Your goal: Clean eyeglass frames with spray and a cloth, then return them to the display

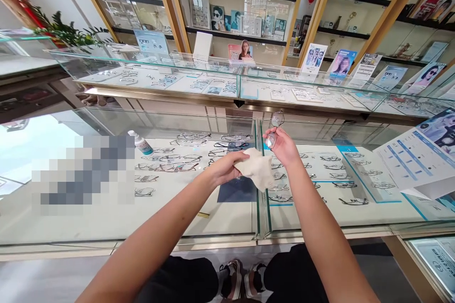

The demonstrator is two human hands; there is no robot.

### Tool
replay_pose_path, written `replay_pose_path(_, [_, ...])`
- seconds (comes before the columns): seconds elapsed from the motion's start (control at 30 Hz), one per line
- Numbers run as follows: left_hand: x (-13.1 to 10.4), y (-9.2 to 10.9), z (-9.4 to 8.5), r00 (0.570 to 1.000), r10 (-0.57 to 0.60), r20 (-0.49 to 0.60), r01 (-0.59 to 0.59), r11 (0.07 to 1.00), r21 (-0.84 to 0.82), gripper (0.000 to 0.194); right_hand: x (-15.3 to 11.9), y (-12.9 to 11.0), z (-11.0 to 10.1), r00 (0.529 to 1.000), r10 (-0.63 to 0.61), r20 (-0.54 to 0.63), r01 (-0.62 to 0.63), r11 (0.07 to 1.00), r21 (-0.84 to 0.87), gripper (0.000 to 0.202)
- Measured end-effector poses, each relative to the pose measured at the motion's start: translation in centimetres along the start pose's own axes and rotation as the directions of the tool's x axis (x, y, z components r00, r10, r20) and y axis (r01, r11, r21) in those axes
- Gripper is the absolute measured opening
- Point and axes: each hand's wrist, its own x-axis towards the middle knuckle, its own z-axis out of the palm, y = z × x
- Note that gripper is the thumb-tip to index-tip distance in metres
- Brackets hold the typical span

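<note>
My left hand (227, 169) grips a cream cleaning cloth (256, 168), whose loose part spreads to the right. Just beyond it, my right hand (283, 146) is closed on a pair of thin-framed eyeglasses (277, 119). One lens sticks up past my fingers and the other shows near the thumb, a little apart from the cloth. Both hands are above the glass display counter (234, 220). A dark blue sheet (236, 193) lies beneath my left hand. To the left, a small white bottle (141, 143) with a blue and red label stands on the counter.
Rows of eyeglasses (177, 167) lie in the counter to the left and more (335, 167) to the right. A folded sign (419, 156) stands at the right. Behind is another glass showcase (199, 86) with upright cards, then shelves. A blurred patch (83, 170) covers the left.
</note>
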Motion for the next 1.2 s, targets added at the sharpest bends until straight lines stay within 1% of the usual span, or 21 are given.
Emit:
replay_pose_path(0.07, [-0.2,0.7,-0.3,0.996,0.077,0.034,-0.074,0.995,-0.073,0.032,-0.1,-0.2,0.0,1.000,0.004,0.001,-0.004,1.000,-0.008,0.011])
replay_pose_path(0.17, [-0.5,1.7,-0.9,0.981,0.192,0.023,-0.186,0.967,-0.175,0.040,-0.4,-0.5,0.1,0.999,0.021,0.027,-0.020,0.999,-0.034,0.013])
replay_pose_path(0.27, [-0.6,2.7,-1.5,0.961,0.277,-0.007,-0.268,0.923,-0.276,0.032,-0.8,-0.7,0.7,0.996,0.046,0.073,-0.041,0.997,-0.073,0.015])
replay_pose_path(0.33, [-0.6,3.1,-1.7,0.950,0.313,-0.013,-0.300,0.896,-0.329,0.031,-1.2,-0.6,1.4,0.990,0.079,0.113,-0.067,0.991,-0.113,0.016])
replay_pose_path(0.43, [-0.7,3.4,-1.7,0.943,0.332,-0.006,-0.313,0.883,-0.351,0.040,-1.9,-0.1,2.8,0.971,0.147,0.191,-0.108,0.974,-0.200,0.019])
replay_pose_path(0.5, [-0.6,3.3,-1.6,0.942,0.336,0.003,-0.314,0.884,-0.347,0.039,-2.4,0.4,3.6,0.952,0.186,0.245,-0.120,0.958,-0.262,0.021])
replay_pose_path(0.57, [-0.5,3.1,-1.5,0.939,0.344,0.012,-0.320,0.884,-0.341,0.032,-2.7,0.8,4.1,0.940,0.209,0.271,-0.121,0.943,-0.309,0.023])
replay_pose_path(0.67, [-0.2,2.8,-1.5,0.936,0.352,0.010,-0.330,0.887,-0.323,0.027,-2.8,1.2,4.4,0.940,0.223,0.257,-0.128,0.932,-0.340,0.026])
replay_pose_path(0.8, [0.0,2.7,-1.3,0.934,0.358,0.020,-0.334,0.890,-0.311,0.031,-2.7,1.4,4.2,0.942,0.232,0.243,-0.141,0.930,-0.339,0.025])
replay_pose_path(0.87, [0.0,2.6,-1.2,0.930,0.365,0.040,-0.342,0.902,-0.263,0.033,-2.7,1.5,4.2,0.941,0.237,0.243,-0.147,0.929,-0.338,0.025])
replay_pose_path(0.93, [0.0,2.4,-1.2,0.922,0.385,0.037,-0.371,0.907,-0.198,0.034,-2.8,1.5,4.3,0.938,0.249,0.241,-0.157,0.925,-0.346,0.025])
replay_pose_path(1.1, [0.1,1.5,-1.3,0.881,0.472,-0.035,-0.473,0.875,-0.099,0.040,-3.1,1.8,4.8,0.931,0.286,0.225,-0.197,0.917,-0.348,0.029])
replay_pose_path(1.2, [0.2,1.1,-1.2,0.863,0.503,-0.055,-0.505,0.863,-0.025,0.044,-3.3,2.1,5.1,0.922,0.302,0.244,-0.208,0.915,-0.346,0.029])
